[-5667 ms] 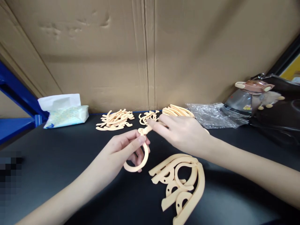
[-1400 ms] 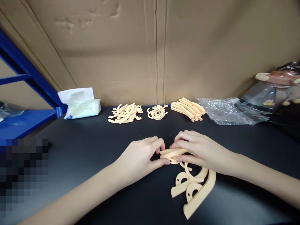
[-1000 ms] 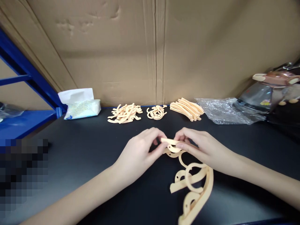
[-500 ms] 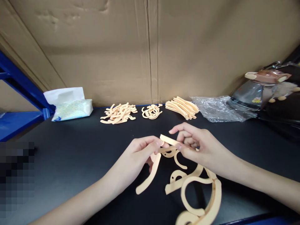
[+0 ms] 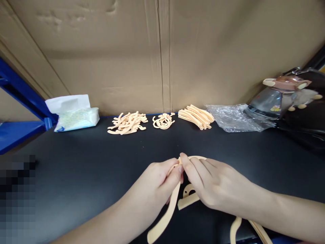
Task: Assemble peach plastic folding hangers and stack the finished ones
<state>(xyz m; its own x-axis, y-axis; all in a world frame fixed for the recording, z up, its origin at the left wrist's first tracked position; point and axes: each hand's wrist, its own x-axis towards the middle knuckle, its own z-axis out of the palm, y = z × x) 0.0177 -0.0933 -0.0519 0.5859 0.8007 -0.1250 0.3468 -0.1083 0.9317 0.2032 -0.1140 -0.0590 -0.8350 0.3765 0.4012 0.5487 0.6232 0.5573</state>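
My left hand (image 5: 162, 183) is closed, with thumb and fingers pinching a curved beige strip (image 5: 165, 220) whose free end hangs down towards the front edge. Against it, my right hand (image 5: 215, 183) grips a second curved beige piece (image 5: 196, 157) that arches behind the knuckles. The two hands meet, and the pieces touch or nearly touch between the fingertips; the exact contact is hidden. Below the right hand shows a beige part with a ring-shaped end (image 5: 189, 189), partly covered. More curved beige strips (image 5: 259, 230) stick out under the right forearm.
Along the back of the black table (image 5: 101, 162) lie a pile of wavy beige pieces (image 5: 128, 122), a pile of hooked ones (image 5: 163, 121) and a stack of long strips (image 5: 196, 117). A tissue pack (image 5: 76, 117), a clear plastic bag (image 5: 236, 117) and a transparent bag with a brown top (image 5: 276, 95) flank them.
The hands have come together, and my right hand has turned over with its knuckles up. The joined beige pieces at the front right have shifted and are now mostly hidden by my right hand and forearm.
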